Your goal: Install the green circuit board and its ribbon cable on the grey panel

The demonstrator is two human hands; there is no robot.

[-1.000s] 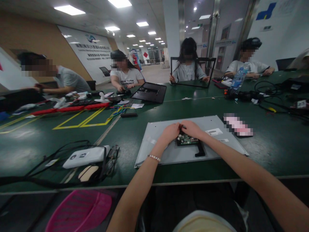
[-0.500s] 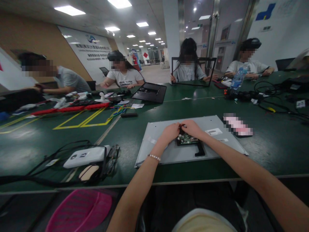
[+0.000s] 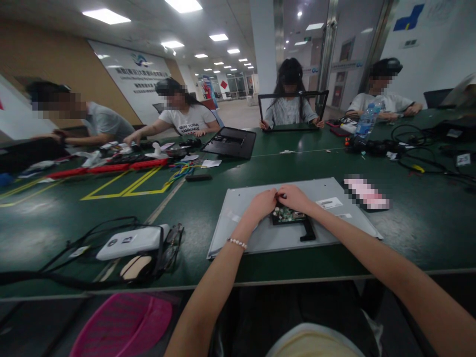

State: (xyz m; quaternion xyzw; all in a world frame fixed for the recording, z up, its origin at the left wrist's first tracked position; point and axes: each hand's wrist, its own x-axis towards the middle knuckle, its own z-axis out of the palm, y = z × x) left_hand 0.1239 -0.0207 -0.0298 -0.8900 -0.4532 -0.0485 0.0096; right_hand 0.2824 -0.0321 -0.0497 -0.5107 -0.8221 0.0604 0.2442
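A grey flat panel (image 3: 238,238), apparently the back of a display, lies on the green table in front of me. At its middle sits a green circuit board (image 3: 287,214) in a black bracket (image 3: 308,232). My left hand (image 3: 263,204) and my right hand (image 3: 293,197) meet at the board's upper left edge, fingertips pinched close together. Whatever is between the fingers is too small and too covered to name. White labels (image 3: 329,202) show on the panel to the right of my right hand.
A pink phone (image 3: 366,192) lies right of the panel. To the left are a white power bank (image 3: 130,242), glasses (image 3: 174,248) and cables. Across the table several people work; one holds a black frame (image 3: 293,130). A black cover (image 3: 230,142) and a water bottle (image 3: 366,120) stand farther back.
My hands stay at the same spot on the board, with only slight finger movement. Across the table, the black frame has shifted left and another person's arm has reached out over the clutter.
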